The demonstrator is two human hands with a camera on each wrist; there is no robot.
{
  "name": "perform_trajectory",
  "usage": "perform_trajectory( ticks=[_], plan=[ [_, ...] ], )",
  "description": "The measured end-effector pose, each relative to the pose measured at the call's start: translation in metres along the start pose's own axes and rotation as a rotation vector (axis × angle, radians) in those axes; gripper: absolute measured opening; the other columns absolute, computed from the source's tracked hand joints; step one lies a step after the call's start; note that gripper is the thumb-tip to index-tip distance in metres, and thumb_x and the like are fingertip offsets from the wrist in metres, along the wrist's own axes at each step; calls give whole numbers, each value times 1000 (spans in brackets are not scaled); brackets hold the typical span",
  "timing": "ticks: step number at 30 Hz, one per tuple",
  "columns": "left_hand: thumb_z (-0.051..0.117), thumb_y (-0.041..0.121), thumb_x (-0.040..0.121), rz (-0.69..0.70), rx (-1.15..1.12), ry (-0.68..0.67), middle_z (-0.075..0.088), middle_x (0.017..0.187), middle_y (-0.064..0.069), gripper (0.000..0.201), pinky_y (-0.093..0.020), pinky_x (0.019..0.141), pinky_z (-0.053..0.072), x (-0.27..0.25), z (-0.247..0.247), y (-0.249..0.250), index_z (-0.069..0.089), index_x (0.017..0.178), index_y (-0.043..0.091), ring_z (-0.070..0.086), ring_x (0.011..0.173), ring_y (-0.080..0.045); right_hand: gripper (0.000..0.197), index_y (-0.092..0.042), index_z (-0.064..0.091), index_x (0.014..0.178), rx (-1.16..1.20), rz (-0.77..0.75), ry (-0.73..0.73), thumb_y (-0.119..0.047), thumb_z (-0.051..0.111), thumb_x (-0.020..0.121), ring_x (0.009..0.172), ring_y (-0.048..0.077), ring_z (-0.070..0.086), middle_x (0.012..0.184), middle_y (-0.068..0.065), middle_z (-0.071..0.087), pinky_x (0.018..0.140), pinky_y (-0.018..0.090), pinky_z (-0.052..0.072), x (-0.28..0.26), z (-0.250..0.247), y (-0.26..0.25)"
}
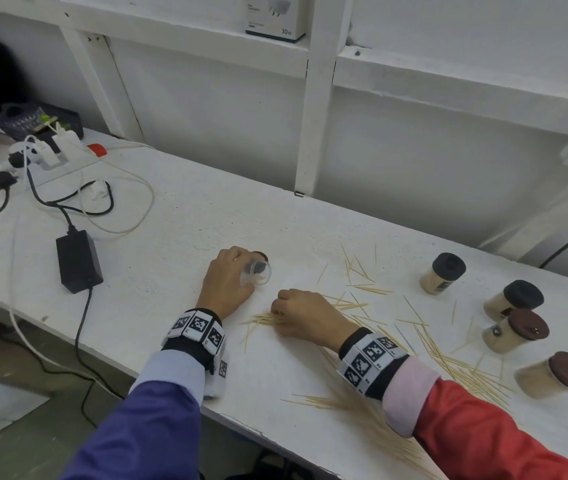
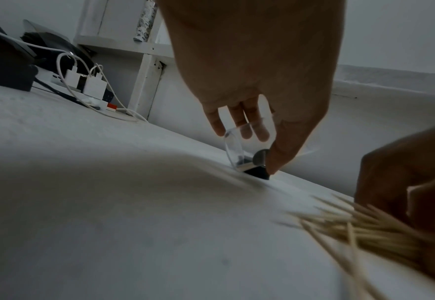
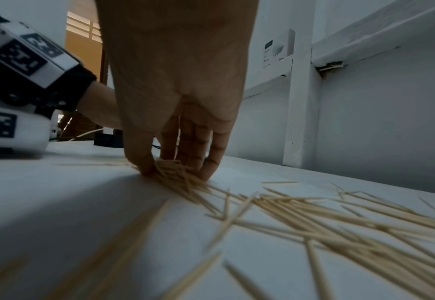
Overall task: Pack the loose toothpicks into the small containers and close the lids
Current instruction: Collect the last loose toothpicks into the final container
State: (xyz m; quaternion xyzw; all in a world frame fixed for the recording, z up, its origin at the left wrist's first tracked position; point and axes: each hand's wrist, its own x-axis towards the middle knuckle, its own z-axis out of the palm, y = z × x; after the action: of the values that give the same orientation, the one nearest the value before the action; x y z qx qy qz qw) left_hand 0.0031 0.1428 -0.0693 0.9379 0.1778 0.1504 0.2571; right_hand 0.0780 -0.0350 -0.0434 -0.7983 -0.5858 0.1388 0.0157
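- Head view: our left hand [image 1: 229, 284] grips an open clear jar [image 1: 256, 273], tilted with its mouth toward the right, near the middle of the table [image 1: 178, 244]. A dark lid [image 1: 260, 254] seems to lie just beyond it. Our right hand [image 1: 305, 317] is curled over a bunch [image 1: 263, 319] of toothpicks just right of the jar. At the far right stand 4 jars, 1 [image 1: 443, 273], another [image 1: 514, 299], a third [image 1: 516, 332] and the nearest [image 1: 554, 375], all lidded and full-looking. We judge those 4 done. Many loose toothpicks [image 1: 449, 362] lie scattered between our right arm and those jars, and along the near edge. A power brick [image 1: 78, 261] and cables sit far left.
- Left wrist view: the fingers [image 2: 259, 130] and thumb wrap the jar [image 2: 239, 150], its base on the table [image 2: 108, 182]. It looks nearly empty, though we cannot tell for sure. The bunch [image 2: 365, 233] shows at lower right under the right hand [image 2: 403, 182].
- Right wrist view: the right hand's [image 3: 183, 101] thumb and fingertips [image 3: 208, 170] pinch the bunch [image 3: 175, 170] against the table [image 3: 57, 203]. More toothpicks [image 3: 339, 223] lie nearer the camera. We judge filling and closing this jar, and clearing the rest, remain.
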Motion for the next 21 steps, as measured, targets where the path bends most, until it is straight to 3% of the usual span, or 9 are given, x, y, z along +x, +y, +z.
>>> perform_trajectory(
  ticks=[5,7,9,10,15,19,21],
  plan=[
    [68,1,70,28,30,-24,59,110,-7,41,-31,79,33,1,4,2,67,110,12,52,103,-30,17,-1,55,105,-126,-40,-10,-7,47,92,93,32,53,104,14,54,61,37,33,7,1,-1],
    [68,1,69,40,20,-23,59,109,-6,41,-31,78,33,1,5,1,67,108,12,53,101,-30,15,-1,56,92,-171,-84,-4,2,62,79,78,30,55,91,15,55,52,34,30,5,3,-5],
    [67,0,69,28,18,-24,58,109,-4,43,-31,79,35,0,5,1,67,109,14,51,102,-27,34,-7,54,77,-261,-105,46,6,77,56,58,22,50,73,8,52,43,28,23,4,14,-3],
    [66,1,69,20,18,-24,58,109,-2,43,-31,81,35,1,6,1,66,110,16,50,102,-25,37,-10,53,76,-296,-114,70,5,78,53,56,19,48,71,5,51,43,28,22,5,20,-1],
    [65,2,69,19,23,-29,58,109,0,43,-30,82,35,2,6,1,66,110,19,50,103,-24,25,-12,49,82,-277,-125,152,0,66,71,63,19,49,77,4,51,48,27,28,2,26,0],
    [64,5,68,31,5,-22,59,108,0,45,-35,84,41,1,6,0,66,111,19,51,102,-25,20,-9,50,88,-180,-64,121,4,60,78,68,23,51,84,8,51,50,29,30,-2,25,5],
    [66,7,69,38,-12,-17,59,107,0,45,-35,83,41,1,5,2,66,112,20,51,101,-24,17,-5,49,100,-142,-33,84,5,44,88,77,27,48,94,11,49,59,33,29,-5,17,5]
  ],
)
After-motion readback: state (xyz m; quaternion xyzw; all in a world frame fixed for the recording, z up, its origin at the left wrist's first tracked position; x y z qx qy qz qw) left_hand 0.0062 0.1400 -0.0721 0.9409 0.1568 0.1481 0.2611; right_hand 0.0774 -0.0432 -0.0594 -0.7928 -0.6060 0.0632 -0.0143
